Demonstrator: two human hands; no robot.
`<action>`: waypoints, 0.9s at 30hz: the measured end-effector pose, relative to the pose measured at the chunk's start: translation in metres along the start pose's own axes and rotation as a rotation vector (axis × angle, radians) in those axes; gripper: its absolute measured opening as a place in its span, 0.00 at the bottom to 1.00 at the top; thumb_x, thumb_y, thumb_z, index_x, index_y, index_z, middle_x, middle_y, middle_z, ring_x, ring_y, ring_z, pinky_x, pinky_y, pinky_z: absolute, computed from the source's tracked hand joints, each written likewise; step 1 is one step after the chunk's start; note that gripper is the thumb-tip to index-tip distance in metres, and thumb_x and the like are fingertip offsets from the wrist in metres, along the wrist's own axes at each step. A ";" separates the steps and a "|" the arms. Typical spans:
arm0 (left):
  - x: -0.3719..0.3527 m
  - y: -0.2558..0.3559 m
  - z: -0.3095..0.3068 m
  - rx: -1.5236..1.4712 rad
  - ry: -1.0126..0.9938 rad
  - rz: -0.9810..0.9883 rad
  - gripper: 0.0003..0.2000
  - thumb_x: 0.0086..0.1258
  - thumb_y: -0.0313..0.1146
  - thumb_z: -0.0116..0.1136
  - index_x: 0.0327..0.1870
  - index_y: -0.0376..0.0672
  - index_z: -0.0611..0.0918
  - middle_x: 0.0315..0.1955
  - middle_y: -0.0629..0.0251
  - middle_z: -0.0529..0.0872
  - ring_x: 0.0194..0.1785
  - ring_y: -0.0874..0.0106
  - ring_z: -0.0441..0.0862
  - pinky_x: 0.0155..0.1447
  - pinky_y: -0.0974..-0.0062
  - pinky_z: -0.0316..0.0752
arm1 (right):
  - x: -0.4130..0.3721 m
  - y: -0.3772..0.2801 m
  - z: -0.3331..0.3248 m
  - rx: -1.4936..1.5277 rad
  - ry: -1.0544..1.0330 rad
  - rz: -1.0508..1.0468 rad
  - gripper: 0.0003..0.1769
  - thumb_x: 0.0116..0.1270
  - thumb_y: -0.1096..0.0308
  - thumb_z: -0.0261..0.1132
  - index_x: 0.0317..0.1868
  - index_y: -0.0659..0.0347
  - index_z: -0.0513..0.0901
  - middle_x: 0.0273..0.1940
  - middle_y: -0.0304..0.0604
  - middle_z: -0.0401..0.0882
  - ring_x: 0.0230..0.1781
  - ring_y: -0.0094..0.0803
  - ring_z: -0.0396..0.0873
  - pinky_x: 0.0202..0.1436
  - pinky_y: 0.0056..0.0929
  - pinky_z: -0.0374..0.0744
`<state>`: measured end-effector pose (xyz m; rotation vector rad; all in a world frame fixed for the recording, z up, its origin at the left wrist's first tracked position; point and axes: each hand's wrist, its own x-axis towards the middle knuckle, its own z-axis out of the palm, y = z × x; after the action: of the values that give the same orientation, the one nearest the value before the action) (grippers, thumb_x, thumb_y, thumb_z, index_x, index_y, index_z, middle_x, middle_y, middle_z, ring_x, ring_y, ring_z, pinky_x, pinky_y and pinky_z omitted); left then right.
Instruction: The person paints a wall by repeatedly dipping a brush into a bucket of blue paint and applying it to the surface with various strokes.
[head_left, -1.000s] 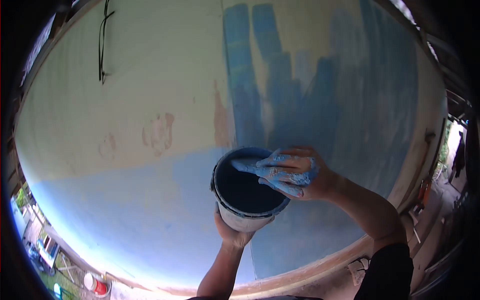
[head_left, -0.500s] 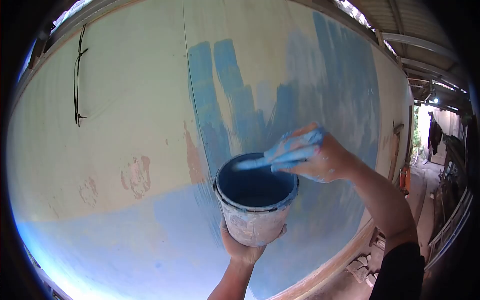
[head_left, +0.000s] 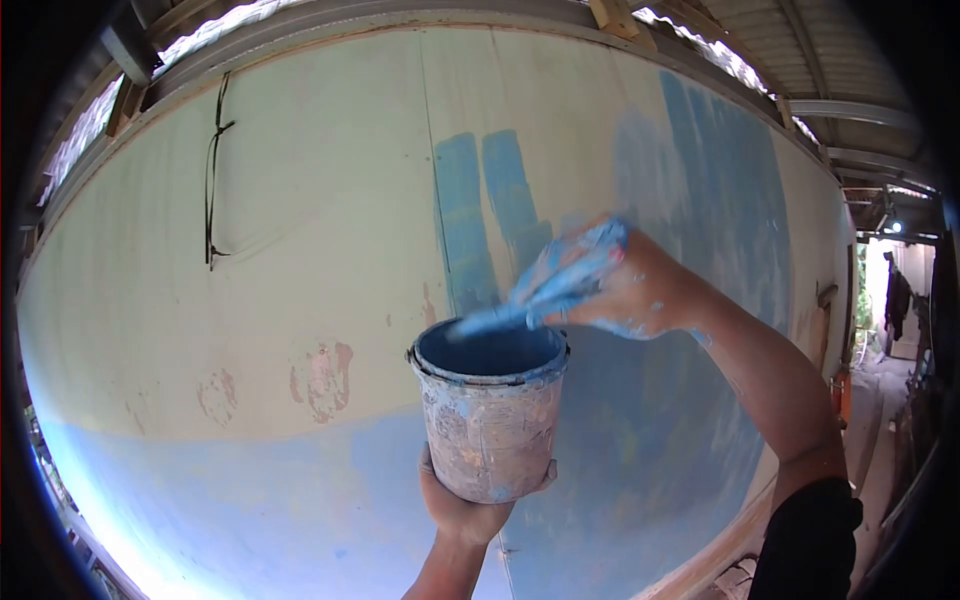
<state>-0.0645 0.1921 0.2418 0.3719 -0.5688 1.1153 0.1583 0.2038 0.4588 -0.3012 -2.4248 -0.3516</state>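
Observation:
A paint-smeared bucket [head_left: 490, 440] stands upright in the middle of the view, its inside dark blue. My left hand [head_left: 465, 510] cups it from below, with fingers and thumb up its lower sides. Blue paint coats much of my right hand [head_left: 610, 280], which is closed around a blue-smeared paintbrush [head_left: 490, 322]. The brush slants down to the left, and its blurred tip overlaps the bucket's mouth. Behind the bucket rises a wall [head_left: 310, 230] of pale yellow-green, with fresh blue strokes [head_left: 462, 215] above the rim.
Lower down, the wall carries a light blue band [head_left: 250, 480], and a broad darker blue area [head_left: 730, 190] covers its right part. A black cord [head_left: 212, 190] hangs at the upper left. Along the right runs a passage [head_left: 880, 390] under a corrugated roof.
The view has tilted up and left, so the wall sits lower and farther right. The bucket appears slightly left, showing more of its side, and the brush slants more steeply at its mouth.

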 end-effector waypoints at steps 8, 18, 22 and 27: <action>0.036 0.001 0.031 0.312 0.026 0.130 0.30 0.83 0.52 0.27 0.81 0.48 0.60 0.81 0.53 0.57 0.79 0.44 0.60 0.70 0.19 0.54 | 0.042 0.050 -0.003 0.082 0.516 -0.153 0.14 0.62 0.72 0.78 0.49 0.59 0.90 0.43 0.45 0.90 0.44 0.37 0.88 0.51 0.33 0.84; 0.067 0.001 0.044 0.566 -0.006 0.146 0.33 0.85 0.56 0.17 0.84 0.49 0.53 0.82 0.47 0.53 0.81 0.37 0.54 0.72 0.13 0.46 | 0.039 0.053 0.056 0.358 0.702 -0.210 0.09 0.67 0.78 0.72 0.47 0.69 0.87 0.44 0.50 0.89 0.44 0.36 0.86 0.53 0.32 0.83; 0.059 0.005 0.036 0.697 -0.054 0.042 0.33 0.85 0.55 0.21 0.83 0.44 0.53 0.82 0.48 0.54 0.81 0.41 0.56 0.77 0.22 0.49 | 0.042 0.069 0.071 0.193 0.902 -0.420 0.08 0.65 0.76 0.73 0.43 0.66 0.86 0.40 0.48 0.88 0.40 0.41 0.87 0.46 0.34 0.84; 0.065 0.032 0.015 1.479 0.248 0.563 0.31 0.84 0.49 0.37 0.81 0.43 0.58 0.77 0.49 0.64 0.78 0.48 0.64 0.75 0.39 0.64 | 0.038 0.076 0.070 0.135 1.004 -0.410 0.06 0.65 0.82 0.70 0.42 0.72 0.84 0.41 0.55 0.88 0.42 0.39 0.86 0.49 0.36 0.84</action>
<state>-0.0766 0.2442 0.2929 1.3619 0.5330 1.9711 0.1122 0.3020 0.4440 0.3729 -1.4789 -0.3878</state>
